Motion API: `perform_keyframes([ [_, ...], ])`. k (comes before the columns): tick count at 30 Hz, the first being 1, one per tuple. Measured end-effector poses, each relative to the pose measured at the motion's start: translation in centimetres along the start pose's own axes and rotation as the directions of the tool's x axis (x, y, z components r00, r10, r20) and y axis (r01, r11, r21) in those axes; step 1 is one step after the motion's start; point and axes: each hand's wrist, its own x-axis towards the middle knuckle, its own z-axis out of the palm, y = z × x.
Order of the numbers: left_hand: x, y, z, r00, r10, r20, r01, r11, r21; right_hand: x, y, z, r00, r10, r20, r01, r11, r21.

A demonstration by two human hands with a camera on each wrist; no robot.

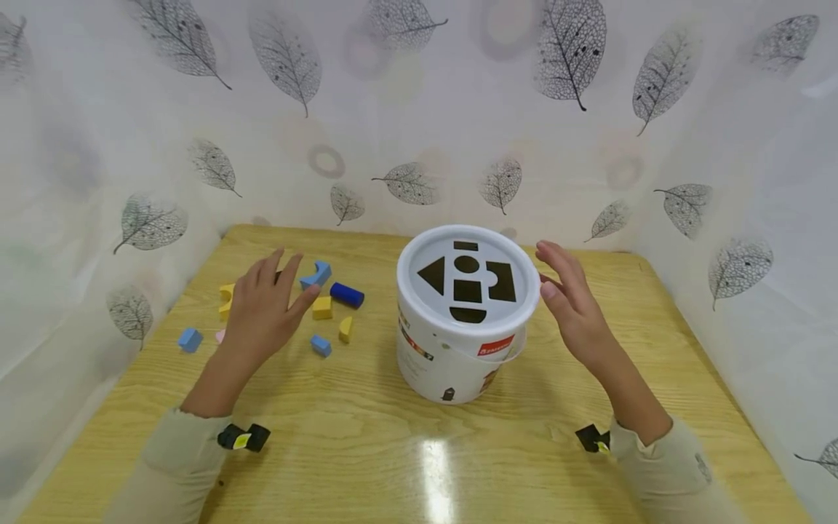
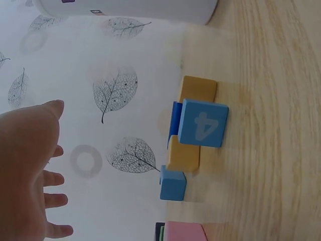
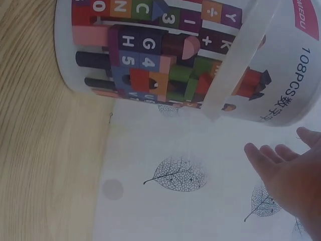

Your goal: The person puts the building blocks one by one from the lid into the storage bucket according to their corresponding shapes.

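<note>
Leafy cloth (image 1: 419, 109) backs the desk (image 1: 353, 451). Blocks (image 1: 322, 308) lie around the left hand (image 1: 262, 309), the bucket (image 1: 425, 367) just left of the right hand (image 1: 579, 320); all fingers (image 1: 561, 263) are loose, holding nothing.

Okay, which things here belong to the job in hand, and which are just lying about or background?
Likely part of the job:
white bucket
lid with shaped holes
loose blocks, including a dark blue cylinder, a pink block and a blue block marked 4

Probably just background or worn:
leaf-print sheet
wooden table
black wrist devices
</note>
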Motion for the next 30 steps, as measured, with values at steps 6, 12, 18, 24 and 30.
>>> perform_keyframes([
  [6, -0.2, -0.5, 0.5, 0.999, -0.031, 0.008, 0.031, 0.998, -0.054, -0.1, -0.1, 0.8, 1.0, -0.012, 0.011, 0.012, 1.0, 0.01],
  [12, -0.2, -1.4, 1.4, 0.997, -0.062, 0.045, 0.068, 0.988, -0.139, -0.4, 0.0, 1.2, 1.0, -0.002, 0.003, 0.002, 1.0, -0.013],
  [18, 0.0, -2.2, 2.7, 0.989, -0.093, 0.118, 0.113, 0.979, -0.172, -0.5, 0.4, 1.5, 1.0, -0.023, -0.012, 0.023, 1.0, 0.015],
  [24, 0.2, -2.8, 3.6, 0.976, -0.108, 0.19, 0.144, 0.972, -0.187, -0.4, 0.4, 1.6, 1.0, -0.016, 0.003, 0.016, 1.0, 0.015],
  [30, 0.6, -3.3, 4.7, 0.966, -0.091, 0.243, 0.14, 0.971, -0.193, -0.4, 0.5, 1.6, 1.0, -0.006, 0.01, 0.006, 1.0, 0.008],
])
